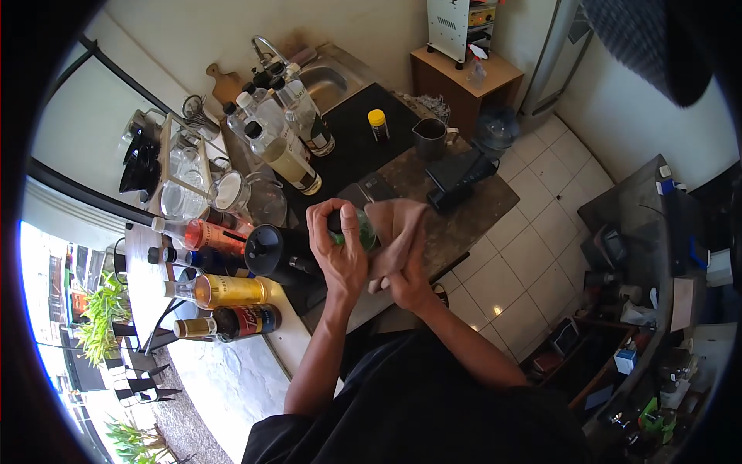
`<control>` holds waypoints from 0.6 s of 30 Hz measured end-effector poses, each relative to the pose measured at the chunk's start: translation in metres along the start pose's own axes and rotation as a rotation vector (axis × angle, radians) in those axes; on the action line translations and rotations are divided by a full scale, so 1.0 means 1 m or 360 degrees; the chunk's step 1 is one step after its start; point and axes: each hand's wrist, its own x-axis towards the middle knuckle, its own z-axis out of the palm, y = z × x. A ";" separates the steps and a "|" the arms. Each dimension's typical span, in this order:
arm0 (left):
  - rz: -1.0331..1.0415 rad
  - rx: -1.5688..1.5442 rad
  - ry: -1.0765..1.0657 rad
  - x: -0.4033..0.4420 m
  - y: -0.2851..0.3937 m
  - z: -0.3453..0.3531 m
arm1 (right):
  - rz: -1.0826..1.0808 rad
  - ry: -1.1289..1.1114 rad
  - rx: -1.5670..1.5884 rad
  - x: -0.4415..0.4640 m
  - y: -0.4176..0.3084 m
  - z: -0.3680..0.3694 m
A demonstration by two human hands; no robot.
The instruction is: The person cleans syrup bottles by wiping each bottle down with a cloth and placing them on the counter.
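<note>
My left hand is closed around the dark-capped end of a greenish clear bottle, held up above the counter's front edge. A brown cloth is wrapped against the bottle's other side. My right hand grips that cloth, its fingers partly hidden by the folds. Just left of my left hand stands a black cylindrical container. Beyond both hands, a dark flat device lies on the counter.
Several tall bottles stand near the sink. A yellow-capped jar, a metal pitcher and a black device sit on the counter. Coloured syrup bottles are at the left, glassware behind them.
</note>
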 end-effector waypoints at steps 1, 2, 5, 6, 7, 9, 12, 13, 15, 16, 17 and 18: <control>0.0004 0.0008 -0.0007 0.001 0.001 -0.002 | -0.0034 0.0062 0.0052 0.005 -0.009 0.006; -0.0169 -0.0363 -0.0060 0.002 0.003 -0.005 | -0.0402 -0.0085 -0.0262 0.021 -0.028 0.010; -0.0396 -0.0902 -0.0372 0.015 -0.015 -0.022 | -0.0693 -0.0257 -0.0420 0.033 -0.029 0.015; -0.0362 -0.0920 -0.0498 0.021 -0.019 -0.025 | -0.0740 -0.0201 -0.0381 0.038 -0.028 0.015; -0.0326 -0.1017 -0.0501 0.022 -0.021 -0.024 | -0.0787 -0.0145 -0.0343 0.046 -0.035 0.016; -0.0372 -0.1038 -0.0521 0.023 -0.024 -0.029 | -0.0517 -0.0163 -0.0255 0.028 -0.008 0.016; -0.0396 -0.1019 -0.0536 0.022 -0.021 -0.030 | -0.0265 -0.0122 -0.0089 0.000 0.028 0.013; -0.0343 -0.0989 -0.0582 0.021 -0.022 -0.031 | -0.0266 -0.0146 -0.0362 -0.012 0.048 0.004; -0.0328 -0.0946 -0.0597 0.018 -0.020 -0.027 | -0.0280 -0.0172 -0.0640 -0.023 0.065 -0.016; -0.0324 -0.0950 -0.0597 0.019 -0.019 -0.024 | 0.0075 -0.0269 -0.0722 -0.025 0.064 -0.025; -0.0283 -0.0931 -0.0557 0.019 -0.018 -0.022 | 0.0431 -0.0362 -0.0800 -0.026 0.063 -0.032; -0.0243 -0.0913 -0.0519 0.019 -0.016 -0.021 | 0.0427 -0.0358 -0.0805 -0.028 0.063 -0.036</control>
